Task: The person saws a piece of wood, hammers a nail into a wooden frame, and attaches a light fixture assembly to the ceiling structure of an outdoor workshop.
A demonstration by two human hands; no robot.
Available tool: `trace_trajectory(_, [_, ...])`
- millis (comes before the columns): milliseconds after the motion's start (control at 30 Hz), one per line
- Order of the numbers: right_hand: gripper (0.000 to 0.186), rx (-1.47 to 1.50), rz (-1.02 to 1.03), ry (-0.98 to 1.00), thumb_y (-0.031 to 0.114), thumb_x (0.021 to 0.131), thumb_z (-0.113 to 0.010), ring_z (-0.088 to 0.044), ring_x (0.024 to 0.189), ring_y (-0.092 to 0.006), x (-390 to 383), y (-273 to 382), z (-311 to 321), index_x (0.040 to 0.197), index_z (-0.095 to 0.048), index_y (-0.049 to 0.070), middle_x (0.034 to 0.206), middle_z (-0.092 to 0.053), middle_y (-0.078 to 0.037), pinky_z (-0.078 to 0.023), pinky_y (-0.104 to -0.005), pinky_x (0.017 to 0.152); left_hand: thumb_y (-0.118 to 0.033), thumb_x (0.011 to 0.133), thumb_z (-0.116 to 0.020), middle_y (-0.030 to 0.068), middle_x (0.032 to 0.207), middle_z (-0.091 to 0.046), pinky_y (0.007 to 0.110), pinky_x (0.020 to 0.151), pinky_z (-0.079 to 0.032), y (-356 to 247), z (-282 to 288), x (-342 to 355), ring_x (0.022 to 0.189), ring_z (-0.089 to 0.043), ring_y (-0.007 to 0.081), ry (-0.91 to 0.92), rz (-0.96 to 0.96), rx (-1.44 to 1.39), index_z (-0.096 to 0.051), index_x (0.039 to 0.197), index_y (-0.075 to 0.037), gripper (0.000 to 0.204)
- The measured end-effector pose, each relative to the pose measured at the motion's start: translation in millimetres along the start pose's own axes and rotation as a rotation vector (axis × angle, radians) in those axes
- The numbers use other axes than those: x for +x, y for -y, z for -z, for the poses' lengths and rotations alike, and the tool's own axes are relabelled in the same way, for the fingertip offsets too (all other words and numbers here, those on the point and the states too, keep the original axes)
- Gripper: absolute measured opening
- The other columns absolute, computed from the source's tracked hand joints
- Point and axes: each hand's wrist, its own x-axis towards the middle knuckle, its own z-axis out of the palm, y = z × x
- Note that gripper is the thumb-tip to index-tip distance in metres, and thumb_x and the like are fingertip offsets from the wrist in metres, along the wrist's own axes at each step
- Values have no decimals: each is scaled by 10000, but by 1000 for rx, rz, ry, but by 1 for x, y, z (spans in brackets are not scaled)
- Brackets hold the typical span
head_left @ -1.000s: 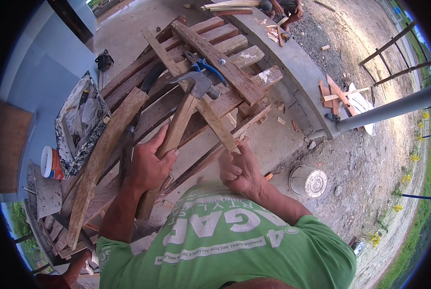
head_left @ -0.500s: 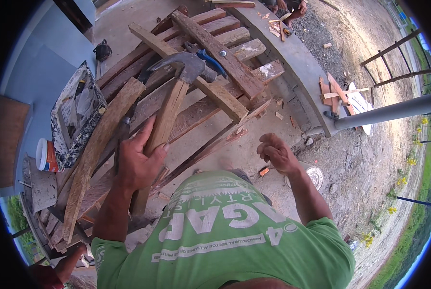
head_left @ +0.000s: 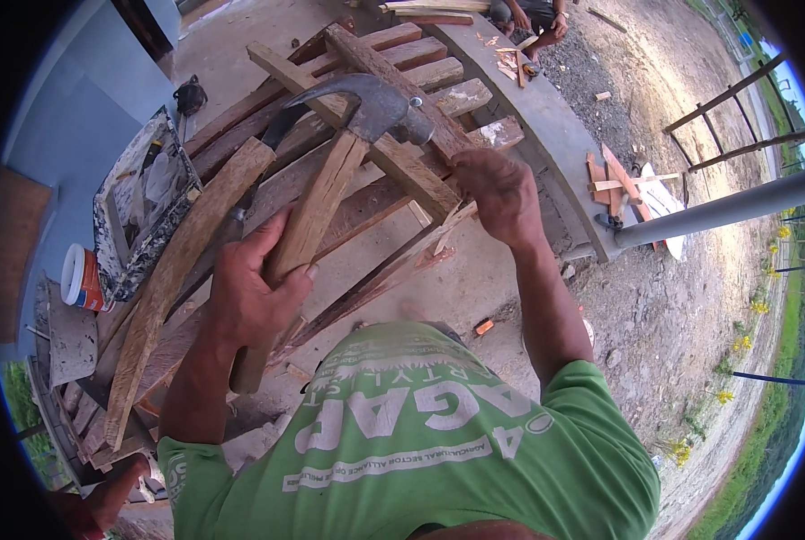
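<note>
A claw hammer (head_left: 366,112) with a dark steel head and a cracked wooden handle is gripped partway down the handle by my left hand (head_left: 256,286). Its head is uppermost, over the stacked timber. My right hand (head_left: 501,193) is closed at the lower end of a dark brown plank (head_left: 375,67); whether its curled fingers hold anything is hidden. Just left of that hand is the end of a lighter wooden batten (head_left: 416,184), which runs under the hammer head. A long, rough board (head_left: 182,279) lies slanted left of my left hand.
A paint-spattered tray of tools (head_left: 146,198) and a white-and-orange tub (head_left: 83,277) stand at left. Beyond the concrete ledge (head_left: 510,103) a person (head_left: 537,22) crouches. A grey pipe (head_left: 735,211) crosses at right, near wood scraps (head_left: 618,180). Another person's arm (head_left: 101,504) shows lower left.
My right hand has moved forward and up to the dark plank's end. The hammer has risen slightly in my left hand, and its head now covers the blue-handled tool.
</note>
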Motion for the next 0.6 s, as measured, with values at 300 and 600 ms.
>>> trace_trajectory(300, [131,-171,97,-44,62,932,-658,-696,748,-118,-4,-10,-18,1045,-697,8,878,-733,-81,-554,-286,665,-97,787,-722,268,1031,-710,348,840,-551,20,-2,3,939,-729,274,61,-45,128,-509,1374,69,646])
trace_trajectory(600, [142,-176,69,-133,61,925,-674,-699,747,-125,-6,-12,-25,1055,-705,12,852,-731,-86,-558,-281,670,-107,781,-716,343,1081,-659,360,795,-565,9,0,9,904,-734,343,110,-142,216,-490,1348,139,658])
